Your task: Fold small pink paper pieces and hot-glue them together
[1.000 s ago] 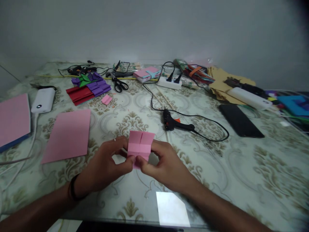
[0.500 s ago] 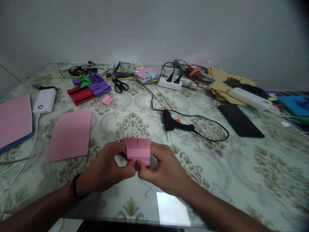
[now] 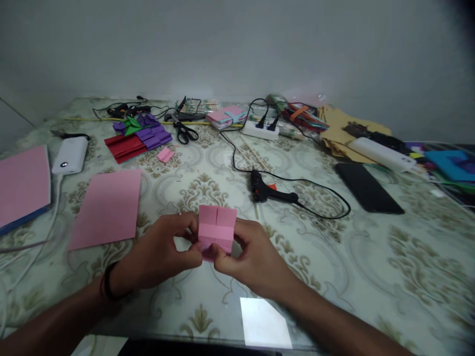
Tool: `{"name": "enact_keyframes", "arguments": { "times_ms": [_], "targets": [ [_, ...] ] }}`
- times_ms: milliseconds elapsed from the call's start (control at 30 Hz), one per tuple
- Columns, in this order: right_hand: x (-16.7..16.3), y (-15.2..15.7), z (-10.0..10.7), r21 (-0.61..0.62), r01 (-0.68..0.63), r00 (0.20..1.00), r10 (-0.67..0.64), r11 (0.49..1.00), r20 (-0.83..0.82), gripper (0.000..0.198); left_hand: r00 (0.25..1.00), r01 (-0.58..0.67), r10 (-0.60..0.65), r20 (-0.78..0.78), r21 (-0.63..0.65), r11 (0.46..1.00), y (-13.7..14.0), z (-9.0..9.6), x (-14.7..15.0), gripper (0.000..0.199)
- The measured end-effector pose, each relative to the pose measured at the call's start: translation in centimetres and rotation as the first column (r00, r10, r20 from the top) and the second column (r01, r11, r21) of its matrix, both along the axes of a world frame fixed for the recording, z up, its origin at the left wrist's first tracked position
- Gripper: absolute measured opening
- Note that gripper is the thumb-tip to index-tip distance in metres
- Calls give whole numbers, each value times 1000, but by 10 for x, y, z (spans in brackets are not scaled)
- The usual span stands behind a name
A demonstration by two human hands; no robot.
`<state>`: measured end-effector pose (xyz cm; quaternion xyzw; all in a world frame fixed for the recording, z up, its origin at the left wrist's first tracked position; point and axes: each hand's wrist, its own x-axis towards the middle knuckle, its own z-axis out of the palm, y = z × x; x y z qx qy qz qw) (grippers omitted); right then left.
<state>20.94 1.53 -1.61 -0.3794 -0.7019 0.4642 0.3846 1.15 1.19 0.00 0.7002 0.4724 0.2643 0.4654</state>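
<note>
- The small pink paper (image 3: 217, 217) is held between both hands above the near middle of the desk (image 3: 356, 267); whether its lower edge touches the surface cannot be told.
- It is plain pink and unprinted, about as wide as it is tall in this view, with straight edges and fairly sharp upper corners.
- Its upper part stands up towards the viewer and spreads slightly wider at the top.
- A thin dark line drops from the middle of the upper edge to about the first crease; whether it is a cut or a seam between two flaps is unclear.
- Creases run across the paper in level bands, with paler pink in the middle and deeper, shaded pink lower down.
- The lowest part is bent and partly hidden by the thumbs.
- The left hand (image 3: 161, 252) has a closed grip on the paper's left side, thumb at the lower left edge and fingers behind.
- The right hand (image 3: 256, 254) also has a closed grip on it, thumb pressed on the lower front, fingers behind the right side.
- A larger pink sheet (image 3: 107, 210) lies flat to the left, apart from the hands.
- Beyond the right hand lies a black glue gun (image 3: 265, 188), its cord looping to the right.
</note>
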Motion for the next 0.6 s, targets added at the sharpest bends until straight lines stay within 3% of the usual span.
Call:
{"name": "enact_keyframes", "arguments": {
  "times_ms": [133,333,600],
  "targets": [
    [2,1,-2,-61,5,1000,-5,998,-4,13,999,-51,50,-21,-28,998,2,0,-4,4],
    [10,9,-1,-254,66,993,-89,965,-79,5,992,-122,122,14,-30,992,8,8,-10,7],
    [3,7,-7,-329,-24,979,-44,944,-199,13,1000,18,-17,14,-67,998,2,-3,1,22]
  ]
}}
